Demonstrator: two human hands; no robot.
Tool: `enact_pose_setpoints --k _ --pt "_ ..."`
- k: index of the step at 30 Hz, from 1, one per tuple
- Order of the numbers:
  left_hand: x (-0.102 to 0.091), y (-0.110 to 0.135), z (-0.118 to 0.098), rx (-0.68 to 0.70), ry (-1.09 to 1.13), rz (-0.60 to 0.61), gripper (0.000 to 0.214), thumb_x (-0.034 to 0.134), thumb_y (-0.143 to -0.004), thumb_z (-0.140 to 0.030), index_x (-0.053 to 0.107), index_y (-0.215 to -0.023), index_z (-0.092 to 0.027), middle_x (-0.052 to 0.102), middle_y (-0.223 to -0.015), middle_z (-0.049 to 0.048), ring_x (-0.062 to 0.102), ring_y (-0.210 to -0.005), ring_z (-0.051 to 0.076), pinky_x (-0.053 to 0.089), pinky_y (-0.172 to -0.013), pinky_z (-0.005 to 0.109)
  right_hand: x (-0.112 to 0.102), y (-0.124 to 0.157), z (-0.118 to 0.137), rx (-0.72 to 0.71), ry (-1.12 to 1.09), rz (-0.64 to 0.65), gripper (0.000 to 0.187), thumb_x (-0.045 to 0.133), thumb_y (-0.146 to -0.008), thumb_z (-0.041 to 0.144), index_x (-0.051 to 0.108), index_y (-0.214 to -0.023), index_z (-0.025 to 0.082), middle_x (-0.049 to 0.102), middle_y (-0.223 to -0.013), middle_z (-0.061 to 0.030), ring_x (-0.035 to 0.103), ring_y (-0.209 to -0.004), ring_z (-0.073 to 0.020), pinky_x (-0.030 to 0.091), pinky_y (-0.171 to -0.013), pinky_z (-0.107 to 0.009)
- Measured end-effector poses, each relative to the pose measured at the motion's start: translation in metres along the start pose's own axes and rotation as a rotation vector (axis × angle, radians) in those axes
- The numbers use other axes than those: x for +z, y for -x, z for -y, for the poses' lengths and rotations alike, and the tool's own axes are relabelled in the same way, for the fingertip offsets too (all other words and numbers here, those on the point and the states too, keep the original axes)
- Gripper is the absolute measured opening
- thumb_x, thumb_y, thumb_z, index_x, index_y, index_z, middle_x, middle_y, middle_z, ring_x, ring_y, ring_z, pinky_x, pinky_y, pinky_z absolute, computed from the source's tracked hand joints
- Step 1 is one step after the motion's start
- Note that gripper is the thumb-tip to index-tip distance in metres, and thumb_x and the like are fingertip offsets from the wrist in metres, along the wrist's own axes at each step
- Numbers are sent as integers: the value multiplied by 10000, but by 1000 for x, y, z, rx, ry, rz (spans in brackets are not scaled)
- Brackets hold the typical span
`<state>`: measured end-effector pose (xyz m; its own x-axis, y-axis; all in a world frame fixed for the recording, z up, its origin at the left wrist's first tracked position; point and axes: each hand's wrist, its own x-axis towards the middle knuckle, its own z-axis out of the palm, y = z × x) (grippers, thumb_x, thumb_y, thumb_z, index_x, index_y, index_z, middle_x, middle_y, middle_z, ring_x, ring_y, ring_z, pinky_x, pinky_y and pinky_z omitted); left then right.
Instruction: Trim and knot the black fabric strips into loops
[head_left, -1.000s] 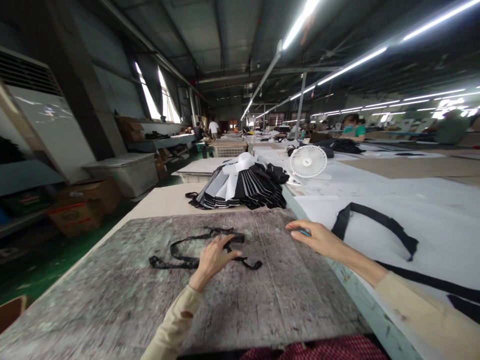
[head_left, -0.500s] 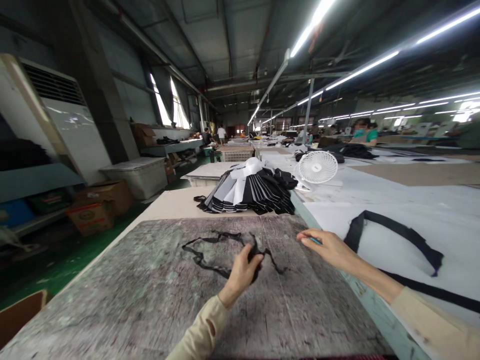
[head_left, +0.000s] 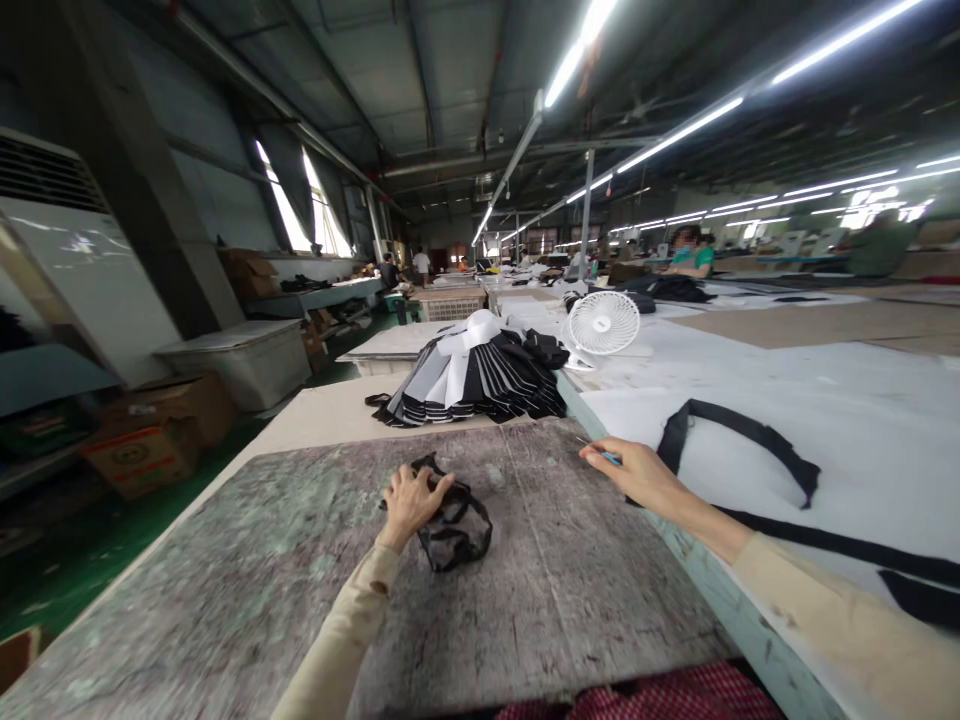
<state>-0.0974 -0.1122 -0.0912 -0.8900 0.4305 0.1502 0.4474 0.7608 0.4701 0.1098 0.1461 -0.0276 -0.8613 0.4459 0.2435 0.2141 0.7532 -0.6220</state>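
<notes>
My left hand (head_left: 411, 502) is over a loose tangle of narrow black fabric strips (head_left: 480, 535), its fingers curled down onto part of them. The strips loop out to the right of the hand on a worn, mottled grey board (head_left: 300, 600). My right hand (head_left: 630, 470) is closed on a small blue-handled tool (head_left: 611, 458) with a thin tip pointing left; its exact kind is hidden by the fingers. This hand hovers near the board's right edge, apart from the strips.
A fanned stack of black and white fabric pieces (head_left: 480, 375) lies beyond the board. A white fan (head_left: 604, 323) stands to its right. Long black bands (head_left: 750, 418) lie on the white-covered table at right. Cardboard boxes (head_left: 142, 455) are on the left. A person (head_left: 690, 258) sits far back.
My left hand has moved left, bringing the black strips along and bunching them. The right hand has stayed near the board's edge with the tool. The view has shifted right.
</notes>
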Motion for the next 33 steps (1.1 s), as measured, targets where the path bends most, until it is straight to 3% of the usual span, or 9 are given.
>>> enact_pose_setpoints --k 3,6,10,14,19,22,26,29,33 --pt "13 13 19 -12 -43 56 545 523 -720 -639 639 -1009 -192 477 -1255 182 370 -1215 411 260 -969 592 5 0 -2 -27 15 13 363 455 -823 449 689 -912 186 697 -987 -59 625 -942 -240 452 -847 -343" --pt "31 40 12 190 -39 123 667 622 -594 -696 610 -1049 -209 458 -1289 160 337 -1235 391 223 -997 583 8 1 -2 -62 21 27 355 455 -825 441 689 -896 185 694 -980 -65 625 -935 -238 457 -840 -343" --pt "45 54 -2 395 222 179 388 761 -567 -467 608 -820 -215 564 -1111 96 398 -1154 342 203 -1020 549 6 3 4 -71 16 39 340 458 -833 431 687 -900 190 695 -983 -62 625 -943 -244 463 -837 -348" --pt "36 29 -8 297 432 114 93 628 -688 -233 540 -681 -204 581 -881 55 505 -992 269 332 -955 472 -3 3 12 -70 -81 -5 293 506 -816 380 676 -961 191 690 -1027 -51 621 -993 -230 458 -902 -344" --pt "10 6 -43 220 756 52 263 410 -803 -258 504 -1041 -197 597 -1041 60 592 -901 185 484 -802 337 -9 0 18 -117 -264 -5 415 566 -799 360 596 -1162 162 647 -1137 -85 588 -1086 -212 425 -984 -357" --pt "1 18 -73 104 1188 249 373 470 -762 -240 499 -1128 -176 620 -1087 80 624 -811 164 513 -716 293 -3 7 25 -173 -263 100 547 569 -819 419 505 -1299 163 540 -1303 -99 499 -1207 -218 355 -1056 -374" --pt "10 39 -105 -155 1812 522 315 569 -682 -185 587 -995 -156 621 -766 40 572 -609 118 485 -602 245 14 23 37 -65 -262 283 662 468 -860 560 431 -1374 146 527 -1311 -132 512 -1191 -245 376 -1034 -393" --pt "21 48 -118 -191 1946 510 226 571 -681 -227 589 -896 -161 564 -649 15 541 -550 108 458 -545 229 24 30 41 27 -322 252 671 423 -863 608 450 -1363 161 598 -1213 -126 559 -1122 -244 428 -969 -378" --pt "17 52 -125 -150 1942 638 253 599 -614 -212 585 -863 -166 533 -563 -17 472 -406 97 380 -413 213 21 27 32 -15 -350 108 630 458 -839 622 515 -1301 196 617 -1142 -96 586 -997 -206 467 -843 -314"
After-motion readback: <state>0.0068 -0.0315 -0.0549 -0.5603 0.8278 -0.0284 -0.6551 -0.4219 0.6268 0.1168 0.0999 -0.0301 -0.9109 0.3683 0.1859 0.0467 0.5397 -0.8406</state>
